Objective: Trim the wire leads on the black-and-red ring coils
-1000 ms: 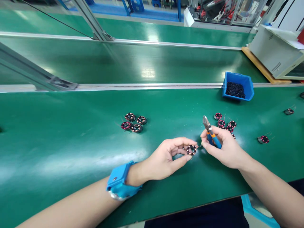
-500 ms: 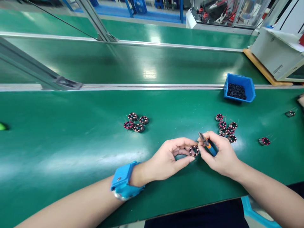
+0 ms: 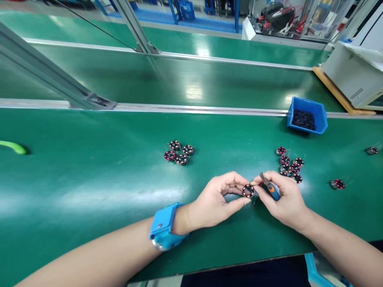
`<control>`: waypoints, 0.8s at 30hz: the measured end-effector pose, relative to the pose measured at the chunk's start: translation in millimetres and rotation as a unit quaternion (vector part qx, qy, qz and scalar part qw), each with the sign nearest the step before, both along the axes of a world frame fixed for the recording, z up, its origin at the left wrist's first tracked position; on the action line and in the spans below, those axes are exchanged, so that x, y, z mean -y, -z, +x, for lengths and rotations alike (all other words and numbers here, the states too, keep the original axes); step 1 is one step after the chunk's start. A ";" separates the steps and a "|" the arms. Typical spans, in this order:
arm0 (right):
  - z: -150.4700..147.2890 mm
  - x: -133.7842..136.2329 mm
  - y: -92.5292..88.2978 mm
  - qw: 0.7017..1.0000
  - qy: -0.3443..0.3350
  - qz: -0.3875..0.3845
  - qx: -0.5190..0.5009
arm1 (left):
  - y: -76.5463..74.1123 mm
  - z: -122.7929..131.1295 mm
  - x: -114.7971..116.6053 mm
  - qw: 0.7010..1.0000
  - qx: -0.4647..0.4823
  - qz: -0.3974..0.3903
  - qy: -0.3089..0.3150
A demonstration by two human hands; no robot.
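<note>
Between thumb and fingers, my left hand (image 3: 223, 199) grips a small ring-shaped wound coil (image 3: 248, 191) with copper spots around a dark rim. Thin wires stick out of it. My right hand (image 3: 284, 199) is closed around a pair of pliers (image 3: 271, 188) with blue and orange handles, jaws pointing up and left. Its thumb and forefinger pinch together at the coil's right edge; what lies between those fingertips is too small to make out. A blue wristband (image 3: 167, 225) is on my left wrist.
Several similar coils (image 3: 181, 159) form a group left of centre. Another group of coils (image 3: 295, 168) lies beyond my right hand, and a single coil (image 3: 338, 184) sits further right. A blue bin (image 3: 323, 117) holds dark thin pieces. A metal rail (image 3: 191, 108) crosses behind.
The view has shifted slightly, so the scene sits further right and more of a green object shows at left. Both hands keep their holds; the pliers lie slightly further from the coil.
</note>
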State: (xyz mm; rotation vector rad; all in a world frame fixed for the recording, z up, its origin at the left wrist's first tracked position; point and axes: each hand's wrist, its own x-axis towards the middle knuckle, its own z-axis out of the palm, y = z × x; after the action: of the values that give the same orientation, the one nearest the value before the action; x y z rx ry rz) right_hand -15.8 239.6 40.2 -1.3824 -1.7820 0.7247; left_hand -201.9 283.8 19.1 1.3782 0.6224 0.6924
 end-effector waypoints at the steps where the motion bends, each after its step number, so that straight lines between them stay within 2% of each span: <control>1: -0.9 -0.3 -0.4 1.000 0.004 0.006 -0.002 | -0.6 0.4 0.5 1.000 0.001 0.012 -0.004; 8: 2.3 -3.8 -6.6 0.993 0.082 -0.024 -0.085 | -0.2 3.0 -2.3 0.996 0.003 0.069 -0.050; 12: 5.3 -3.5 -8.8 0.991 0.058 -0.043 -0.111 | 3.6 3.7 -7.4 0.990 -0.007 0.125 -0.063; 15: 5.0 -2.6 -10.1 0.992 0.034 -0.061 -0.109 | 6.6 5.0 -10.8 0.984 -0.012 0.146 -0.096; 20: 5.0 -3.9 -9.9 0.981 -0.003 -0.155 -0.118 | 10.9 6.4 -18.6 0.967 -0.045 0.168 -0.185; 24: 5.5 -6.1 -8.0 0.970 -0.004 -0.205 -0.132 | 9.8 6.1 -23.4 0.961 -0.085 0.178 -0.194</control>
State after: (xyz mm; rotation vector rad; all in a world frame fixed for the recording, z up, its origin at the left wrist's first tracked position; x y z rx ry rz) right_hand -10.3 245.7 48.2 -1.4578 -1.4807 1.2736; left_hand -195.7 307.2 9.3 1.6807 0.9540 1.0440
